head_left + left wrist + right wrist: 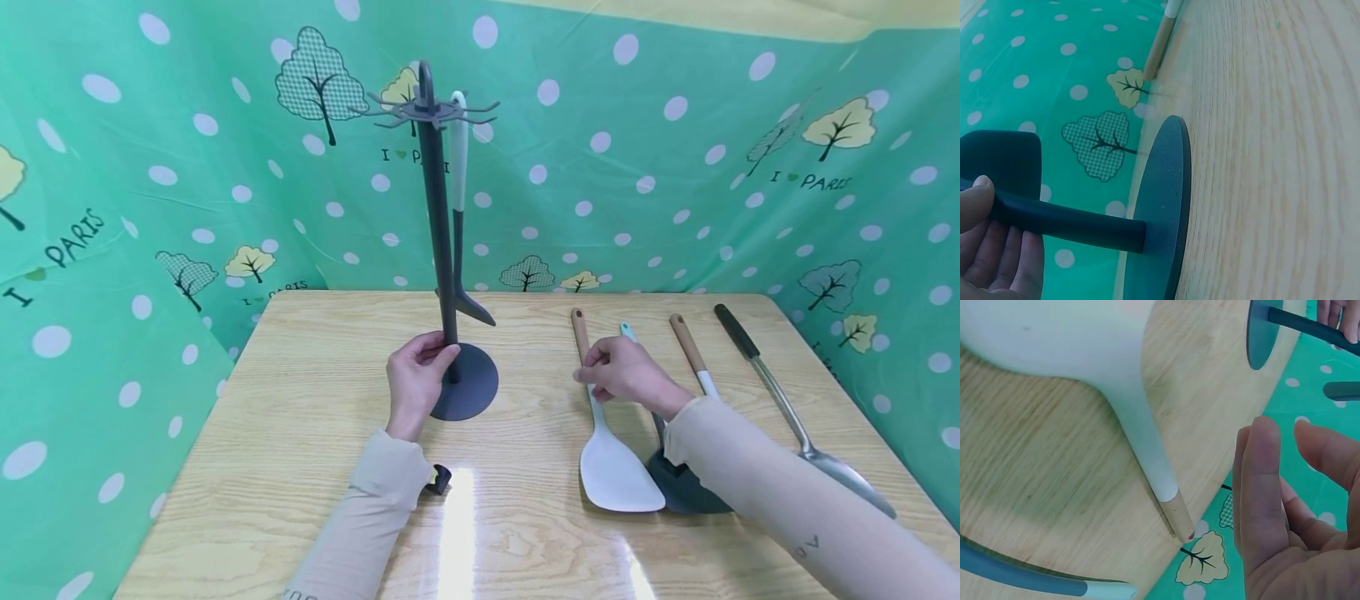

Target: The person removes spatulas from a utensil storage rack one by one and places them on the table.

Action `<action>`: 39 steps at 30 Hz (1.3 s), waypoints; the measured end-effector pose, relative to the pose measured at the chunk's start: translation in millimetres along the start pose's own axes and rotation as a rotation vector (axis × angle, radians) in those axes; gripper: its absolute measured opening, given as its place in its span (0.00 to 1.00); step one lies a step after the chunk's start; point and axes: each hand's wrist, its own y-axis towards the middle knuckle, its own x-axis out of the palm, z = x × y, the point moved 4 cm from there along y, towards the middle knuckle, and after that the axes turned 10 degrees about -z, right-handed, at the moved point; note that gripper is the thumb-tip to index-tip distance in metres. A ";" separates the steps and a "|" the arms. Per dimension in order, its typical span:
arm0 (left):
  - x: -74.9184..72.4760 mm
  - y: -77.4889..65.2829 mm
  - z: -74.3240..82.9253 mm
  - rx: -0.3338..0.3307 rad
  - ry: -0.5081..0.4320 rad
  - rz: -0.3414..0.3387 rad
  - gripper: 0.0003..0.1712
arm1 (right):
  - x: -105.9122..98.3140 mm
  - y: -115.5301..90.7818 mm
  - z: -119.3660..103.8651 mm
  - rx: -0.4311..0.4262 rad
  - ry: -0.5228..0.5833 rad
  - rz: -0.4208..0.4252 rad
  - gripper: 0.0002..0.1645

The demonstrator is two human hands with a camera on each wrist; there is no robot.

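My left hand [416, 379] grips the dark pole [437, 225] of an upright utensil stand low down, just above its round base [476, 383]; the left wrist view shows thumb and fingers about it. From a hook at the stand's top hangs a utensil with a pale mint handle [459, 167] and a flat dark head [1004, 159]. Over the handle of a white turner [615, 475] hovers my right hand [630, 371], its fingers slightly bent. In the right wrist view its thumb and fingers stand apart with nothing between them, and the turner's wooden handle end [1177, 519] lies beside it.
Right of the turner lie a mint-handled utensil with a dark head [686, 497], a wooden-handled one [686, 342] partly hidden by my right sleeve, and a metal spoon-like utensil [840, 475] with a black grip. A green dotted curtain [600, 183] surrounds the wooden table [300, 400].
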 end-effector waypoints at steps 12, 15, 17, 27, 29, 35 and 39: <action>-0.4 -0.2 0.6 0.002 -0.001 -0.002 0.13 | 1.8 0.6 -10.9 -0.102 0.029 0.046 0.15; -0.3 -0.6 0.9 -0.003 0.001 -0.004 0.13 | 2.7 0.9 -15.9 -0.143 0.024 0.079 0.16; -0.3 -1.0 1.3 -0.002 0.003 -0.003 0.13 | 3.0 1.1 -19.6 -0.167 0.025 0.102 0.17; 0.2 9.5 -25.7 0.012 -0.020 -0.004 0.15 | 3.1 3.8 -37.5 -0.260 -0.016 0.209 0.15; 0.3 12.7 -34.3 0.016 -0.026 -0.002 0.15 | 3.6 4.2 -41.4 -0.286 -0.008 0.225 0.14; -0.6 13.5 -37.6 0.040 -0.028 0.011 0.14 | 5.7 5.4 -57.2 -0.341 -0.003 0.274 0.13; -0.7 13.1 -36.6 0.052 -0.021 0.015 0.13 | 7.1 8.7 -70.3 -0.382 -0.010 0.292 0.13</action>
